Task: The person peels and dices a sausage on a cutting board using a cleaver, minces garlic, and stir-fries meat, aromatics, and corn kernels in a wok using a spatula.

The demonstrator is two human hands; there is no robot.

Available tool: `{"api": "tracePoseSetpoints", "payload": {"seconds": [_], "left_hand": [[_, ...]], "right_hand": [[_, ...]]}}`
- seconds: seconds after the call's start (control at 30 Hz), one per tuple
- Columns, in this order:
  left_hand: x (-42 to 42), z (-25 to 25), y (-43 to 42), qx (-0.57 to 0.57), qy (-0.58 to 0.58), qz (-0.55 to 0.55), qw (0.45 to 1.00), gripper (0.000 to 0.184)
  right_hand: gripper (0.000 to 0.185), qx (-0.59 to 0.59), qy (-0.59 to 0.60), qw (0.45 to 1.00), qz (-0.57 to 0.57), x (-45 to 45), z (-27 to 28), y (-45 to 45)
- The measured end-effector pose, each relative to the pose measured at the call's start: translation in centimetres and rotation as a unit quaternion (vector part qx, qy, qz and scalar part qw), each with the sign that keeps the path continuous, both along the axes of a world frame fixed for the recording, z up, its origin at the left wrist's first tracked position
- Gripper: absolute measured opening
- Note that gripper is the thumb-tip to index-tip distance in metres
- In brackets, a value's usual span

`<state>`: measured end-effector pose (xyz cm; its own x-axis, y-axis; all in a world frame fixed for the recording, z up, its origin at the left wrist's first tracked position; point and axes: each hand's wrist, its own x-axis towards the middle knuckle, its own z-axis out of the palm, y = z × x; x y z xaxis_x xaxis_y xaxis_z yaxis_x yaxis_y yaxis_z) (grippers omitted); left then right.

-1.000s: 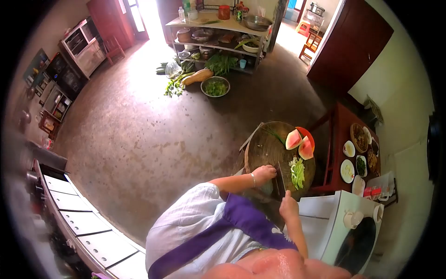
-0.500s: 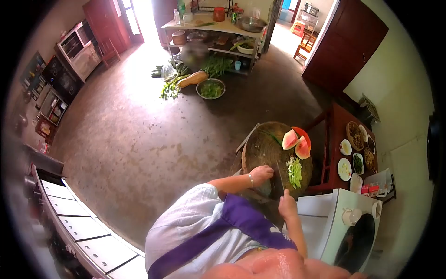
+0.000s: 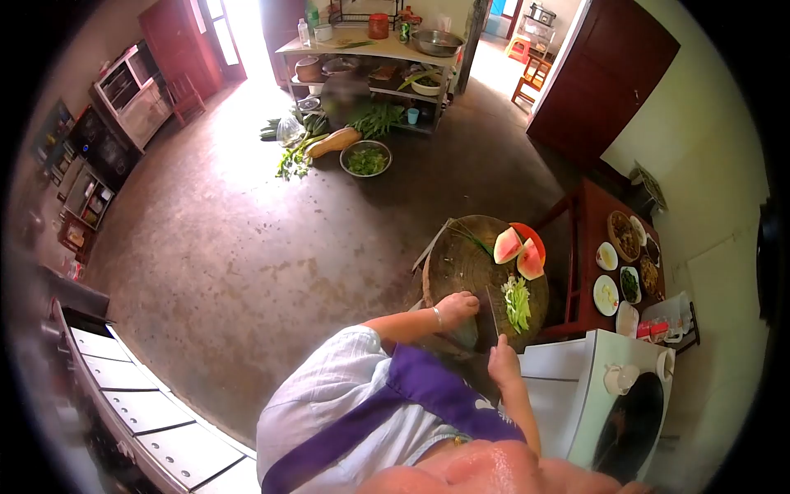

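Observation:
My right hand point(image 3: 504, 362) is closed around the handle of a kitchen knife point(image 3: 493, 309), whose blade stands edge-down over a round wooden chopping block point(image 3: 453, 263). My left hand point(image 3: 458, 308) rests on the block just left of the blade, fingers curled; whatever is under them is hidden. To the right of the knife lies a pile of sliced pale-green vegetable point(image 3: 517, 305). Two cut watermelon pieces point(image 3: 508, 245) sit at the block's far right, by a red plate or bowl point(image 3: 536, 237). Long green stalks point(image 3: 472, 237) lie near the far edge.
A dark red table point(image 3: 583, 247) on the right bears several dishes of food. In front of it stands a white cabinet-like unit point(image 3: 568, 362) with a dark round top. Farther off, a bowl of greens point(image 3: 366, 159) and a long squash point(image 3: 333, 143) lie on the floor before a shelf point(image 3: 370, 51).
The whole view has shifted slightly. Both hands and the knife keep nearly the same place over the block, and the pile of slices looks much the same.

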<state>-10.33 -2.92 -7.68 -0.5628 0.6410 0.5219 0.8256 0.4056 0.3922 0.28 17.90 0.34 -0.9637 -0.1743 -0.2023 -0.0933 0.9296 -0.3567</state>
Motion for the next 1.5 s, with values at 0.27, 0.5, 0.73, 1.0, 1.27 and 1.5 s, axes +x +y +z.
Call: {"api": "tracePoseSetpoints", "payload": {"seconds": [0.27,0.5,0.73,1.0,1.27,1.5], "left_hand": [[-0.1,-0.8,-0.1,-0.049,-0.033,0.011,0.998,0.022],[-0.4,-1.6,-0.2,-0.048,-0.037,-0.001,0.998,0.023],[-0.5,-1.2,-0.3,-0.052,-0.045,0.015,0.998,0.023],[-0.7,-2.1,-0.2,-0.014,-0.045,-0.006,0.999,0.019],[-0.2,-0.9,-0.8,0.007,-0.022,0.000,1.000,0.019],[0.0,-1.1,-0.6,-0.034,-0.044,0.000,0.998,0.022]], "right_hand": [[0.031,-0.005,0.002,1.000,0.010,0.2,1.2,-0.3],[0.028,-0.004,-0.017,1.000,0.002,-0.1,2.5,-0.5],[0.029,-0.030,-0.018,0.999,-0.006,-0.5,2.2,-0.2],[0.031,-0.030,-0.036,0.999,-0.022,-0.9,2.3,-0.6],[0.031,-0.055,-0.013,0.998,0.005,-0.8,1.7,0.3],[0.030,-0.056,0.030,0.998,0.022,-0.6,-0.5,0.9]]}}
